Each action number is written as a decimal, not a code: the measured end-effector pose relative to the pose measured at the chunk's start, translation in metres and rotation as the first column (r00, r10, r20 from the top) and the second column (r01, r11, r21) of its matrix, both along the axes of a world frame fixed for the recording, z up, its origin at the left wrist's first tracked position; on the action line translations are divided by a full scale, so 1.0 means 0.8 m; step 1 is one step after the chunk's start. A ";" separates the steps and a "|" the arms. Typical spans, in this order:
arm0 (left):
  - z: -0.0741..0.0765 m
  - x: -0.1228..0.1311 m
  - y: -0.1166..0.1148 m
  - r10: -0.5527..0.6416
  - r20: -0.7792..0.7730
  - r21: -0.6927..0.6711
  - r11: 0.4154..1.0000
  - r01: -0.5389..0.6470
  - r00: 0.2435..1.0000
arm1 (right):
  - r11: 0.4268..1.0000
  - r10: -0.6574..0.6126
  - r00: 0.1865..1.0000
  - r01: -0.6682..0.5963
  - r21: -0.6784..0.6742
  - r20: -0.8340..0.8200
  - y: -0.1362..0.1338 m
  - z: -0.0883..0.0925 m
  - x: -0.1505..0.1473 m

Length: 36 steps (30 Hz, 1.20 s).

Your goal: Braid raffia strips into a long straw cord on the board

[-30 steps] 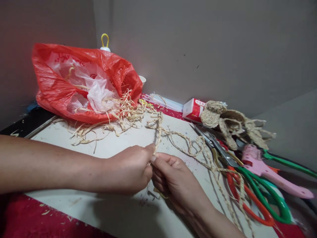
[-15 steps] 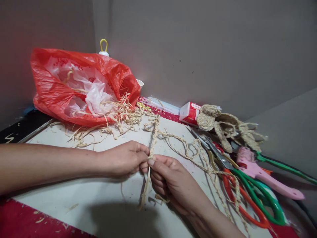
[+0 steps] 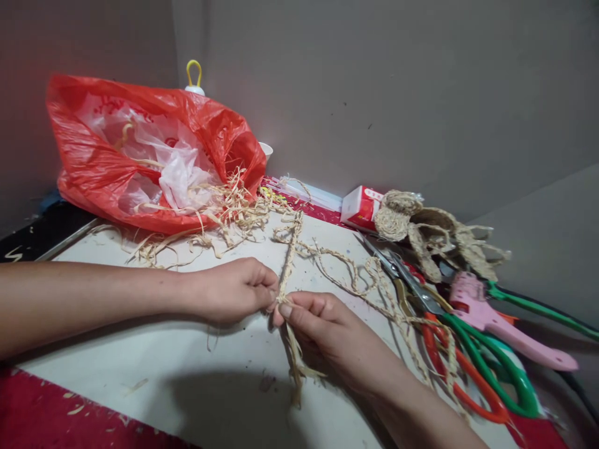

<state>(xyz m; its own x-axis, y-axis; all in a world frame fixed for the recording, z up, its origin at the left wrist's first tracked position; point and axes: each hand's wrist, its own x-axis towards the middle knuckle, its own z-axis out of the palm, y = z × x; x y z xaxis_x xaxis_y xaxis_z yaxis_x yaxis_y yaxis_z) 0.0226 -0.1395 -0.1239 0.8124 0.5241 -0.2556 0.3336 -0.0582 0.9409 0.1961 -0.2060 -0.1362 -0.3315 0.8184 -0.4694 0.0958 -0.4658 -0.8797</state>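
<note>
A long braided straw cord [image 3: 290, 249] runs from the back of the white table [image 3: 140, 349] toward me. My left hand [image 3: 236, 290] and my right hand [image 3: 322, 330] meet at its near end, both pinching it with closed fingers. Loose, unbraided straw strands [image 3: 297, 368] hang below my right thumb and trail onto the table. More of the braid loops off to the right over the tools.
A red plastic bag [image 3: 140, 149] with loose straw [image 3: 219, 218] spilling out lies at the back left. On the right are scissors with green and orange handles [image 3: 477, 368], a pink glue gun [image 3: 496, 318], woven straw pieces [image 3: 430, 231] and a red-and-white box [image 3: 362, 206]. Grey walls close behind.
My hands have pulled slightly apart at the braid's end, and the loose strands below them now hang longer and further right. The view shifted a little.
</note>
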 end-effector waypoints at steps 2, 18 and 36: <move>-0.002 0.002 0.002 0.000 0.015 -0.124 0.992 0.002 1.000 | 0.998 0.028 0.997 -0.031 0.046 0.069 0.000 0.000 0.000; -0.014 0.016 -0.012 0.175 -0.118 -0.126 0.974 -0.189 0.978 | 0.922 -0.032 0.881 -0.156 0.355 0.471 -0.006 0.013 0.008; -0.018 0.013 -0.022 0.285 0.142 -0.296 0.926 -0.234 0.948 | 0.784 -0.245 0.573 -0.358 0.507 0.782 -0.036 -0.013 -0.029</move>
<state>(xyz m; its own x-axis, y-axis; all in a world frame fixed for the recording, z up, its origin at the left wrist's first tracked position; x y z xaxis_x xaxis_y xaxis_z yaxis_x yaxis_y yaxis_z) 0.0334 -0.1574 -0.1386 0.7027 0.6538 -0.2807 0.1266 0.2734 0.9535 0.1728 -0.2347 -0.1469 -0.1363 0.9906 -0.0137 0.8703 0.1131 -0.4793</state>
